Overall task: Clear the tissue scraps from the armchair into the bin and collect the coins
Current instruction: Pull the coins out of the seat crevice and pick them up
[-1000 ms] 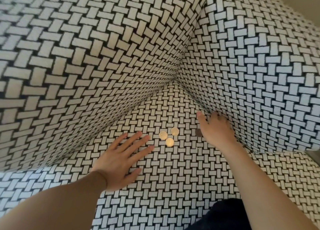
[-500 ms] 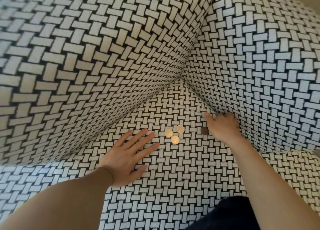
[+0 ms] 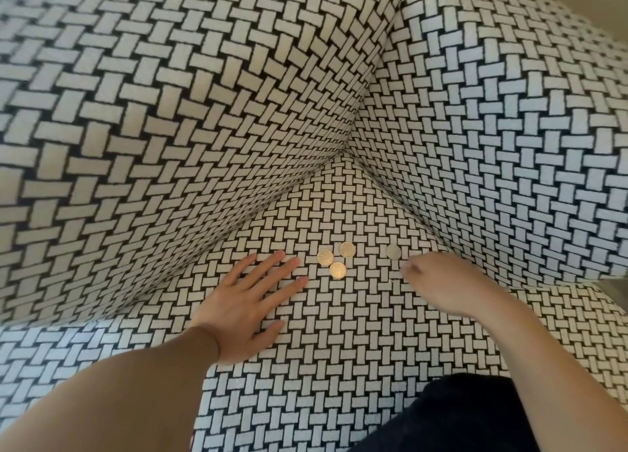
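Observation:
Three gold coins [image 3: 334, 260] lie close together on the seat of the black-and-white woven armchair [image 3: 339, 366]. A silver coin [image 3: 393, 251] lies apart to their right, near the right arm of the chair. My left hand [image 3: 249, 305] rests flat on the seat with fingers spread, fingertips just left of the gold coins. My right hand [image 3: 441, 281] hovers blurred just below and right of the silver coin, fingers loosely bent, holding nothing visible. No tissue scraps and no bin are in view.
The chair's backrest [image 3: 170, 128] rises on the left and its right arm [image 3: 492, 145] on the right, meeting at a corner behind the coins. A dark trouser leg [image 3: 458, 417] shows at the bottom edge.
My right hand has pulled back from the crevice by the chair's right arm toward me, uncovering the silver coin. My left hand has stayed flat on the seat.

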